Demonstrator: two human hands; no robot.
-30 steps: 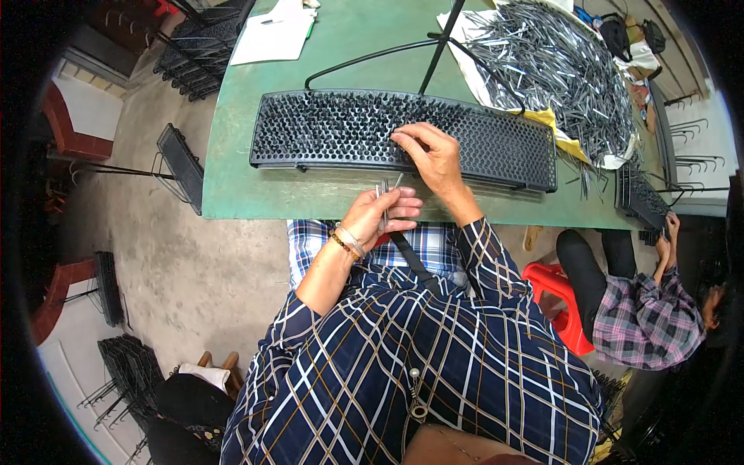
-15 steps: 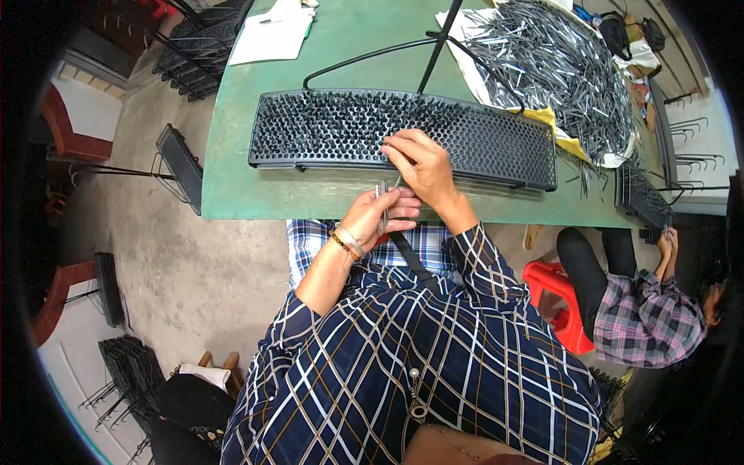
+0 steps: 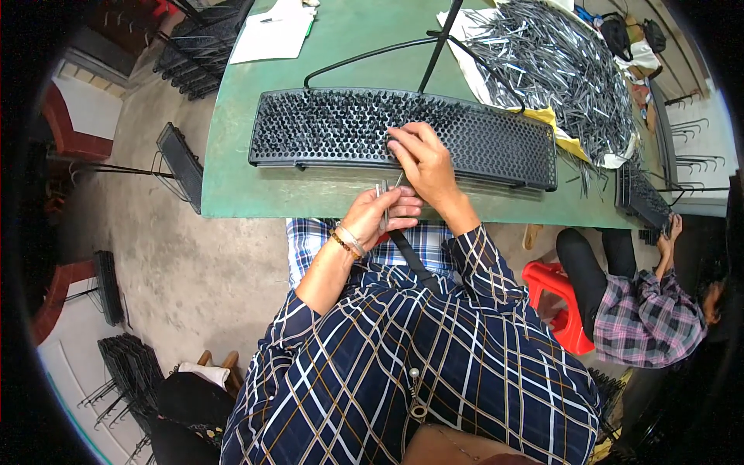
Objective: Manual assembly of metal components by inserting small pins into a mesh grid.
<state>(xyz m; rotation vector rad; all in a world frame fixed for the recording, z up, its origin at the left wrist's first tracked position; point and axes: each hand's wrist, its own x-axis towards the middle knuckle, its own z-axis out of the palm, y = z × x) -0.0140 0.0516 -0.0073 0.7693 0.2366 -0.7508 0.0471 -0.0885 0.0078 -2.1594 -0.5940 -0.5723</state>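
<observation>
In front of me a long black rack (image 3: 333, 128) full of small holes lies across the green table, with a black wire hanger frame (image 3: 372, 54) rising behind it. Dark thin pieces stand in many holes on its left and middle, fewer on its right. My left hand (image 3: 378, 209), below the rack's front edge, is closed on a few thin grey metal strips (image 3: 381, 195). Bent over the middle of the rack, my right hand (image 3: 425, 163) has its fingertips pinched at the holes. Whatever sits between those fingertips is hidden.
A large heap of loose metal strips (image 3: 550, 70) lies on a yellow-edged sack at the right. White paper (image 3: 275, 35) is at the far left of the table (image 3: 232, 186). A co-worker in a checked shirt (image 3: 651, 318) works at another rack (image 3: 643, 194), near a red stool (image 3: 554, 298).
My right hand has shifted very slightly right along the rack. My left hand stays nearly still with the strips. The co-worker's hands have moved a little.
</observation>
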